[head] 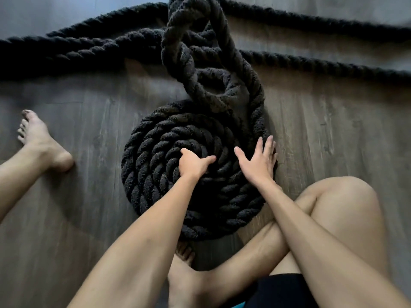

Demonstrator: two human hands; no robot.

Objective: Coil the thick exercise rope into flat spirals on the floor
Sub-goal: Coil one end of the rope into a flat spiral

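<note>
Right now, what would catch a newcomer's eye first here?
The flat black rope spiral in the centre of the wooden floor. The left hand presses on its middle, and the right hand lies spread on its right edge. Behind it, loose rope sits in tangled loops.

One head-worn wide-angle view looked steeply down, close over the floor (77, 207), facing forward toward twelve o'clock.

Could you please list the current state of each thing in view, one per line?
Flat spiral: coiled in several rings, lying flat on the floor.
Loose rope: uncoiled, heaped in loops behind the spiral.
Left hand: pressing the spiral's centre, fingers curled.
Right hand: open, fingers spread on the spiral's outer ring.
</note>
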